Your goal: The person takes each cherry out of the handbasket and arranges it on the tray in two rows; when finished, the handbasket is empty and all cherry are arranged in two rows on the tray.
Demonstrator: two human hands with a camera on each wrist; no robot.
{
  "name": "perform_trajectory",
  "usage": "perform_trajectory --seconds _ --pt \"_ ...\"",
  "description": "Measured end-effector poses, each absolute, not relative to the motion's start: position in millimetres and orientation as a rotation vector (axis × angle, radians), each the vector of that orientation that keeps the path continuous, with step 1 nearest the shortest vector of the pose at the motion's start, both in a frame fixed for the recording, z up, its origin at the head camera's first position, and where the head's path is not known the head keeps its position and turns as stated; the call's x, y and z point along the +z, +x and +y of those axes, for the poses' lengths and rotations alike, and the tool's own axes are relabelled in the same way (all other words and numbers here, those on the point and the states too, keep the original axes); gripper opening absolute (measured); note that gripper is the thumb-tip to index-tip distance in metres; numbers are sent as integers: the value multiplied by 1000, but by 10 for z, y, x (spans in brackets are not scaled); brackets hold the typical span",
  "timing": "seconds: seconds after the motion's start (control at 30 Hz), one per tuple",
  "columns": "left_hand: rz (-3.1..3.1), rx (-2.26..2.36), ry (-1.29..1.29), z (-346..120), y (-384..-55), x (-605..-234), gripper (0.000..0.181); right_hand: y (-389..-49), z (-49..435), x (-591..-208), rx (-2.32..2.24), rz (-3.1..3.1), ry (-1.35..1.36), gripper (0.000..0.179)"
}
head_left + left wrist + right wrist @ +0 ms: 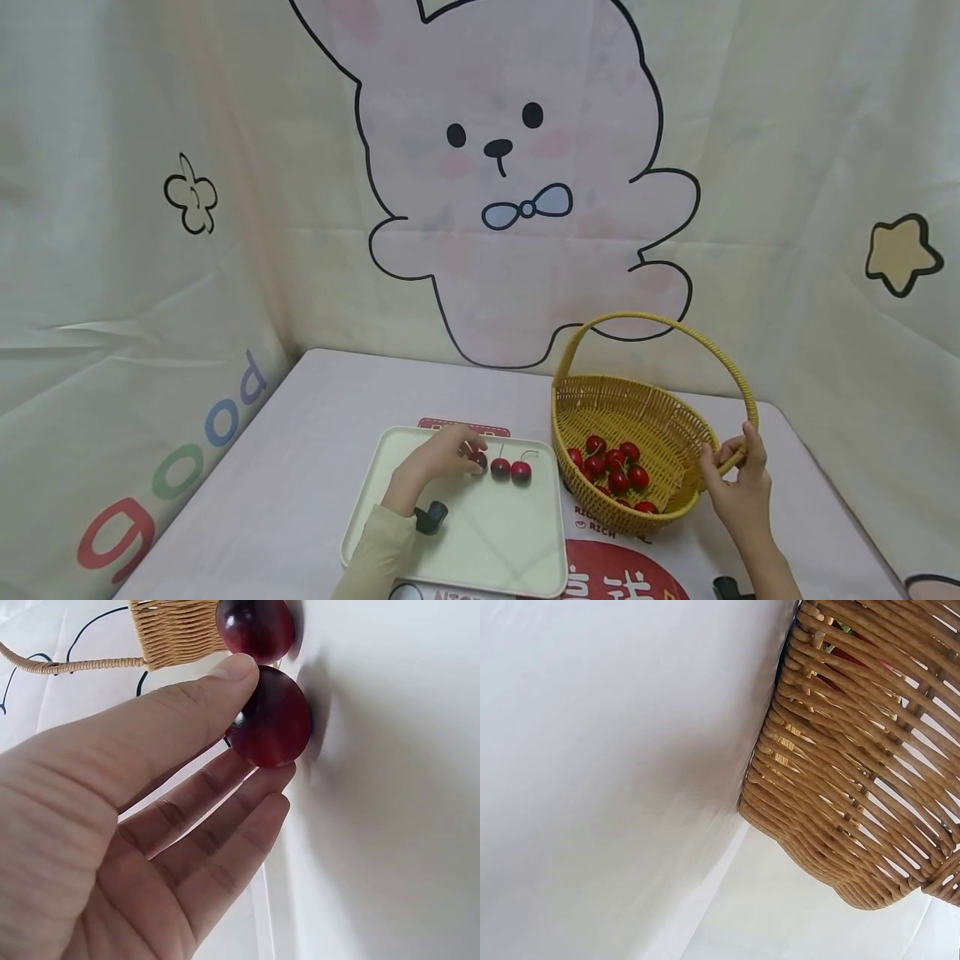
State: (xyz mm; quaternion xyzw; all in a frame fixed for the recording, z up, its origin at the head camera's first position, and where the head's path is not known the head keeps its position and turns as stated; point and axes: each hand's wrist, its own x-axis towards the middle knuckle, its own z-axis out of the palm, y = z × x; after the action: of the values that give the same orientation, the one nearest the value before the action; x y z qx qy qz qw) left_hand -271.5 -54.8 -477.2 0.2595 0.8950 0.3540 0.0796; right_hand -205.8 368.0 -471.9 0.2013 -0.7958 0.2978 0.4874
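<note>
Round dark-red cherry (pixel 271 724) near far edge of cream rectangular tray (pixel 487 537), open surface nearer; extended left hand (pixel 438 457) pinches it, right hand (pixel 741 483) grips yellow wicker basket (pixel 637 402).

a cartoon animal (pixel 510 275) with a blue bow tie (pixel 527 208) decorates pale fabric walls (pixel 795 125) surrounding a white-topped counter (pixel 315 425).

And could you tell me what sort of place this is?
Probably a small staged tabletop booth: cartoon-printed cloth surrounds the back and sides of a table, where a tray and a wicker basket of cherries stand.
</note>
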Motion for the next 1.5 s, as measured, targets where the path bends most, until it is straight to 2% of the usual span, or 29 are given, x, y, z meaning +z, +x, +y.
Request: perform_trajectory --seconds 0.73,1.5 --pt "2655 1079 693 -579 -2701 -4752 30 -2053 3667 -4703 725 -1934 484 59" --pt "2611 1073 862 -565 -2711 -4744 33 -2062 3679 -4712 722 -1936 477 58"
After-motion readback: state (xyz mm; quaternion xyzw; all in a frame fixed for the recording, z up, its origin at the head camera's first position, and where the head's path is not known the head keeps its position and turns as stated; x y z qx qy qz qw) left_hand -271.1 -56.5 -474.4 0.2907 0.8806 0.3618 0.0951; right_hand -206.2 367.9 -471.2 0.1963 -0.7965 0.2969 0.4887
